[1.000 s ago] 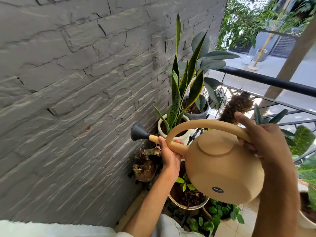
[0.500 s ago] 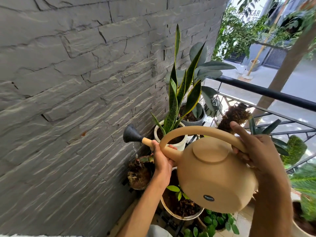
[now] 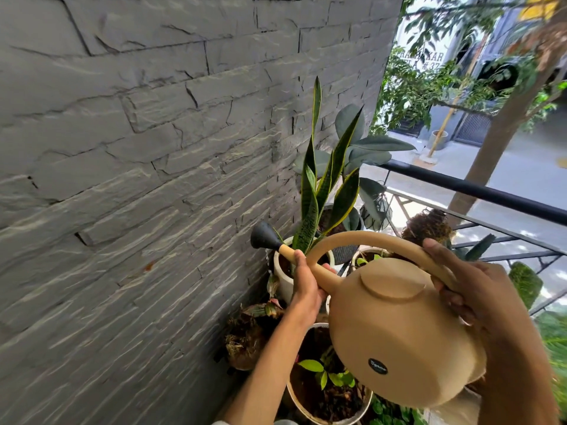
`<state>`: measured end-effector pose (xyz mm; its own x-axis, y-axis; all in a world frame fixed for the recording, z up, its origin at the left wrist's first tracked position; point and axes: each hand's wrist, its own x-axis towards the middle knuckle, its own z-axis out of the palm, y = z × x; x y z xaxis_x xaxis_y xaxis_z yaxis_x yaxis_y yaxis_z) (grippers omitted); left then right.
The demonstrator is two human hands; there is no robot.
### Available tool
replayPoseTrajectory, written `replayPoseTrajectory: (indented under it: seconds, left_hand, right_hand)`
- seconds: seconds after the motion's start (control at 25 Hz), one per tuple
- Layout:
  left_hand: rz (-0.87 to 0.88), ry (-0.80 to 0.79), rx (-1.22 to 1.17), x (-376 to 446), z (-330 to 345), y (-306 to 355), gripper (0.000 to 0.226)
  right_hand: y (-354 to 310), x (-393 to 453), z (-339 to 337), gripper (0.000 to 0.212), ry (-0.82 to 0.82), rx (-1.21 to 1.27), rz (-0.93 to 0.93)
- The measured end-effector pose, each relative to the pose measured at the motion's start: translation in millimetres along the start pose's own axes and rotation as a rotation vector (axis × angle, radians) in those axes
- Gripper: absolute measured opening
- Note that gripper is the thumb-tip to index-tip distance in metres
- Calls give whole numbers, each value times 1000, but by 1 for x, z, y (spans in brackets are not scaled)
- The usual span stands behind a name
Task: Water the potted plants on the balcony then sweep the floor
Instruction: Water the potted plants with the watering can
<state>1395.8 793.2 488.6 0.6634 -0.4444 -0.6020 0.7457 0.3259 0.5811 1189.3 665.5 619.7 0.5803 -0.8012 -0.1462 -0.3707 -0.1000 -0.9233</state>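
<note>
Watering can (image 3: 399, 329) raised; sticker (image 3: 377, 366) illegible

Bright daylight comes in from the open street side at the right, where the pavement (image 3: 521, 167) looks washed out and dappled. The grey stone wall (image 3: 122, 179) sits in soft, even shade. Wide-angle distortion bends the wall lines, and the lower right corner foliage (image 3: 555, 348) is blurred.

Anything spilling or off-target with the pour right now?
Possibly. The black rose of the watering can hangs just outside the white pot's rim, on the wall side. Drops fall between pot and wall, likely missing the snake plant.
</note>
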Motion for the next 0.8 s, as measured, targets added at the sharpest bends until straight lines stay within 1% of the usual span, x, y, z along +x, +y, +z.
replayPoseTrajectory:
  seconds: [0.2, 0.32, 0.48, 0.64, 0.8]
  left_hand:
    - [-42, 1, 10, 3, 3, -1, 58]
    - [-45, 3, 57, 10, 13, 9, 57]
    - [-58, -10, 213, 32, 38, 30, 59]
    - [-82, -12, 290, 55, 57, 40, 61]
    - [-131, -59, 360, 72, 62, 52, 64]
  right_hand:
    - [-2, 0, 0, 87, -29, 2, -4]
    - [-5, 1, 3, 78, -52, 23, 16]
    - [-6, 2, 12, 67, -121, 132, 46]
    - [-15, 2, 30, 56, -194, 174, 35]
    - [-18, 9, 47, 49, -213, 234, 15]
